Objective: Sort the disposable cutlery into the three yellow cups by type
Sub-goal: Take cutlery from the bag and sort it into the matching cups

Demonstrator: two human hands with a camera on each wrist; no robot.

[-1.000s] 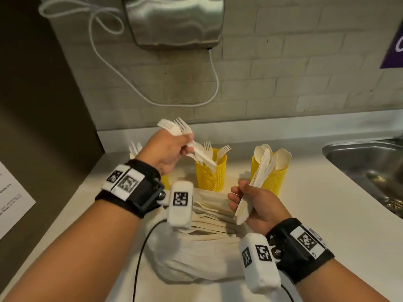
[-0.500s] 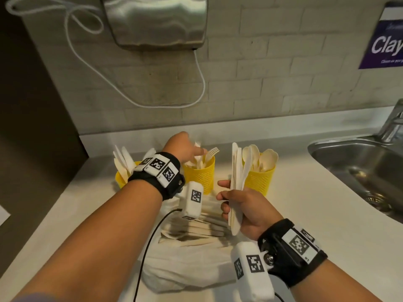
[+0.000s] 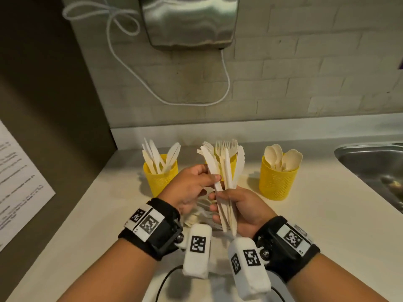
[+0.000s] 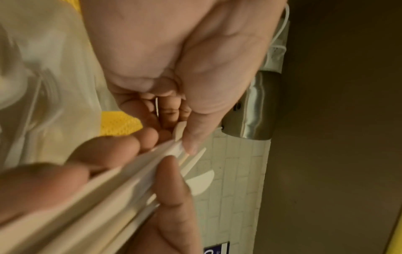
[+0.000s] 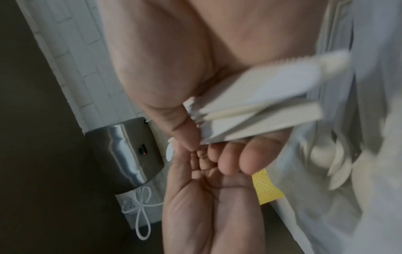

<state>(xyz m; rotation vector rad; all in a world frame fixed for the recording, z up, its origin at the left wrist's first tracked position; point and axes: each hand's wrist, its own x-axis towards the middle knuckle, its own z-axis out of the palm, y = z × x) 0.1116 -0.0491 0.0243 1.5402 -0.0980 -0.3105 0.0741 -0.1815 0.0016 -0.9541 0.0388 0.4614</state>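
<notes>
A bunch of knives (image 3: 226,182) is held up over the middle of the bench (image 3: 327,214), in front of the three yellow cups. The saw-tooth edges can be seen at the top of the bunch. The bunch is held low down, by the handles, in the right hand (image 3: 242,209). Its grip is closed round the handles, with the thumb (image 5: 180,127) pressed on one side and the fingers (image 5: 250,156) curled on the other.

One knife (image 3: 210,164) is pinched by the left hand (image 3: 192,188) between thumb and fingertips. This grip is nearly closed, on that one knife only. It seems the knife is being pulled out of the bunch.

To do this step well, the bunch should be held firm but not squeezed, so one piece can slide out. The pulled piece should be checked for teeth, so it is known to be a knife.

The left cup (image 3: 160,178), near the back left corner of the bench, has knives in it, so the knife likely belongs there. The middle cup (image 3: 234,159) is mostly hidden behind the bunch and has forks in it. The right cup (image 3: 278,182), nearer the sink (image 3: 370,162) at the right edge, has spoons in it.

More cutlery seems to lie on the bench under the hands, but it is hard to tell.
</notes>
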